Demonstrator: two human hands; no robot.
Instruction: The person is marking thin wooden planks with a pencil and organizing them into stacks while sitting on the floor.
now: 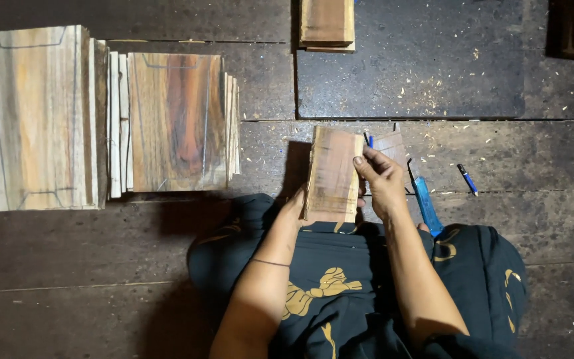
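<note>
On your lap, seen from the head camera, you hold a wooden board [331, 174] with both hands.

Your left hand [298, 201] is at the left edge of the board, low down; it is mostly hidden behind the wood, so I cannot tell how far it is closed. Your right hand [381, 178] is curled over the right edge, thumb on the front face, fingers gripping. The board stands tilted up above your knees, over the dark plank floor [101, 266]. Just beside your right hand lie a blue tool [426, 203] and a smaller wood piece [391, 144]. A blue pen [468, 179] lies further right. At the far left two stacks of marked boards [101, 116] lie side by side. One more board [327, 23] lies at the top edge.
</note>
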